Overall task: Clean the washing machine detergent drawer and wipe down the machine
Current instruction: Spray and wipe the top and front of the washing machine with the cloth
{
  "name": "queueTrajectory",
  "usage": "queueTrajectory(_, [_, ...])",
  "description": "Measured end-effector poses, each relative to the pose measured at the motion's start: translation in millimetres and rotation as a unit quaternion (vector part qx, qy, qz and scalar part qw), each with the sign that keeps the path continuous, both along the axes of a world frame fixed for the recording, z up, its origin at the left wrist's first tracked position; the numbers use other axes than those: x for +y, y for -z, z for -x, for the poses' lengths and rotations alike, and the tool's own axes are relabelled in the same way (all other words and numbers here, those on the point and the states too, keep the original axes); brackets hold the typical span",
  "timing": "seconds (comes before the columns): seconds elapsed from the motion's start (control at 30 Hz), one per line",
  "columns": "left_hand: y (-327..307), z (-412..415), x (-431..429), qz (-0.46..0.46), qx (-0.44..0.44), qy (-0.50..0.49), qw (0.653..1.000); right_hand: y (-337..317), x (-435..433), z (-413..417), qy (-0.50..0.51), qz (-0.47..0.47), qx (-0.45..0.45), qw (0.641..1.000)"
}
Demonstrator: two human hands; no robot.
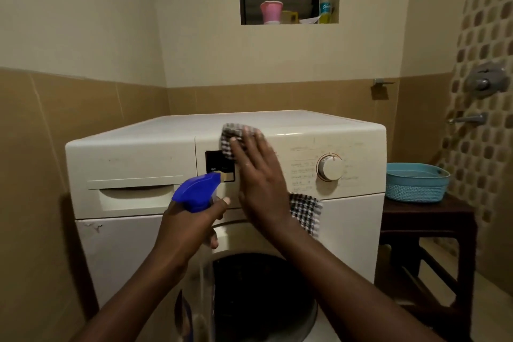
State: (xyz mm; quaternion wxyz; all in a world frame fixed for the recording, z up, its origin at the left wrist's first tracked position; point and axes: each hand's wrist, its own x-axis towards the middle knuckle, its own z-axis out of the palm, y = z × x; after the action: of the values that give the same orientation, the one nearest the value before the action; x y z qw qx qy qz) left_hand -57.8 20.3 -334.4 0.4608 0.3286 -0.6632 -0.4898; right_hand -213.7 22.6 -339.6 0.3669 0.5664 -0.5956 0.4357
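A white front-loading washing machine (155, 158) fills the middle of the view, with its detergent drawer (136, 194) closed at the upper left of the front. My right hand (258, 175) presses a black-and-white checked cloth (304, 212) flat against the control panel, fingers straight; the cloth shows above the fingertips and below the wrist. My left hand (191, 228) grips a clear spray bottle with a blue trigger head (197, 191), its nozzle aimed at the small dark display. The program dial (329, 167) sits to the right of my right hand.
A teal plastic basket (416, 182) stands on a dark wooden stool (427, 216) to the right of the machine. Taps stick out of the mosaic wall at far right. A wall niche above holds a pink cup (271, 11) and a bottle. The dark round door is below my arms.
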Motion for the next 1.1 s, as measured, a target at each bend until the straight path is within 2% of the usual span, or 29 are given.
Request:
queueTrajectory(0.07, [-5.4,3.9,1.1,0.009,0.000,0.002,1.000,-1.8,0.4,11.4,-0.023,-0.012,0.063,0.998])
queueTrajectory(0.13, [-9.6,10.0,4.2,0.021,-0.004,0.009,1.000,-1.5,10.3,29.9,-0.029,-0.005,0.066,0.997])
queueTrajectory(0.27, [-17.1,29.4,9.6,0.032,-0.003,0.029,0.999,-9.0,39.0,58.2,-0.038,0.063,-0.058,0.996])
queueTrajectory(0.4, [-21.4,58.7,12.9,0.022,-0.019,0.051,0.998,-32.6,75.4,86.6,-0.062,0.206,-0.189,0.958])
queueTrajectory(0.53, [-21.1,85.3,16.7,0.017,-0.037,0.071,0.997,-36.0,106.9,110.7,-0.008,0.280,-0.218,0.935])
queueTrajectory(0.63, [-25.0,98.9,16.8,0.029,-0.042,0.076,0.996,-25.4,115.7,118.1,0.009,0.266,-0.205,0.942])
queueTrajectory(0.93, [-53.2,122.2,21.4,0.050,-0.049,0.081,0.994,-19.2,112.2,103.7,-0.031,0.217,-0.199,0.955])
queueTrajectory(1.1, [-51.4,115.1,19.2,0.028,-0.044,0.091,0.994,-12.6,93.0,91.3,-0.068,0.133,-0.200,0.968])
